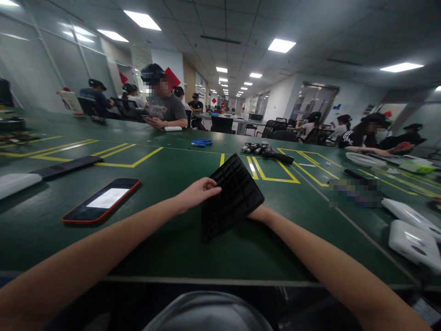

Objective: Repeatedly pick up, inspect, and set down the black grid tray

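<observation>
Nearest, here's the straight front edge of the green table (155, 259), bare surface just inside it. Over that, between the arms, comes the black tray (236, 195), slanted, ribbed face towards the wearer. One corner points up and away, another out right; foreshortened, so I can't call its long axis! Left hand (201, 191) at the left edge, thumb and fingers close together, whether pinching I can't tell. Right hand (257, 213) behind the lower right edge, fingers hidden, grip unreadable. Open room both sides, out to white devices (413, 243) right, orange-rimmed phone (103, 200) left. Farther, cable bundle (257, 148), then blue glove (201, 143).
</observation>
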The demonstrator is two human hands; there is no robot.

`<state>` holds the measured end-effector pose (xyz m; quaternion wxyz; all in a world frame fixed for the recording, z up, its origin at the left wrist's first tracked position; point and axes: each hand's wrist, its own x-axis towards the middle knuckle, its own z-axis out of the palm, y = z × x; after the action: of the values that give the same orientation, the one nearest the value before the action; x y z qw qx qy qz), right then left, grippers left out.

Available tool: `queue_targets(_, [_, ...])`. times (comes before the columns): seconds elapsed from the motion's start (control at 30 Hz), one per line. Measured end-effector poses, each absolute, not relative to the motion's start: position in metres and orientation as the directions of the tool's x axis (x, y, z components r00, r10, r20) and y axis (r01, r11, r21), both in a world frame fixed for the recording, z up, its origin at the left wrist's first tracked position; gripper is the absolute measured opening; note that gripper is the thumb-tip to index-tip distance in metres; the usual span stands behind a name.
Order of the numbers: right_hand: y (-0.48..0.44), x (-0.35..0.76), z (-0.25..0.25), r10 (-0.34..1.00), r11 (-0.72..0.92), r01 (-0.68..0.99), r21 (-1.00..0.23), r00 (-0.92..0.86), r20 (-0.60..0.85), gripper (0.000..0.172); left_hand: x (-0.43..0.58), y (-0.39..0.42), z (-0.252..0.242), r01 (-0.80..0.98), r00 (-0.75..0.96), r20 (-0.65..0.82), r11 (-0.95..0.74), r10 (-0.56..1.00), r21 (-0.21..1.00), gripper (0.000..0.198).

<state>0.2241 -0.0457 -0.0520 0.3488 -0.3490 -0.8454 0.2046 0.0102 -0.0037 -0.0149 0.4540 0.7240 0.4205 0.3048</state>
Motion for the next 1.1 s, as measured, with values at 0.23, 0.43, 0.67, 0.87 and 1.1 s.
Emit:
queue_targets(0.23, [-0.051, 0.221, -0.043, 0.781, 0.599, 0.450, -0.663, -0.510, 0.360, 0.050, 0.003, 0.009, -0.009, -0.096, 0.171, -0.228, 0.247, 0.958, 0.964, 0.028])
queue_targets(0.43, [-0.047, 0.223, -0.048, 0.791, 0.583, 0.452, -0.675, -0.506, 0.344, 0.058, 0.002, 0.006, -0.011, 0.162, 0.340, -0.131, 0.079, 0.931, 0.984, 0.021])
queue_targets(0.67, [-0.046, 0.221, -0.048, 0.758, 0.627, 0.444, -0.640, -0.536, 0.371, 0.060, -0.002, -0.003, 0.000, 0.199, 0.584, -0.163, 0.054, 0.795, 0.979, 0.022])
queue_targets(0.87, [-0.048, 0.220, -0.046, 0.766, 0.617, 0.424, -0.663, -0.517, 0.382, 0.057, 0.003, -0.009, -0.004, 0.279, 0.566, -0.059, -0.124, 0.822, 0.952, 0.021])
queue_targets(1.1, [-0.048, 0.220, -0.047, 0.783, 0.596, 0.418, -0.686, -0.490, 0.382, 0.053, 0.005, -0.013, -0.006, 0.290, 0.464, 0.032, -0.186, 0.885, 0.939, 0.027])
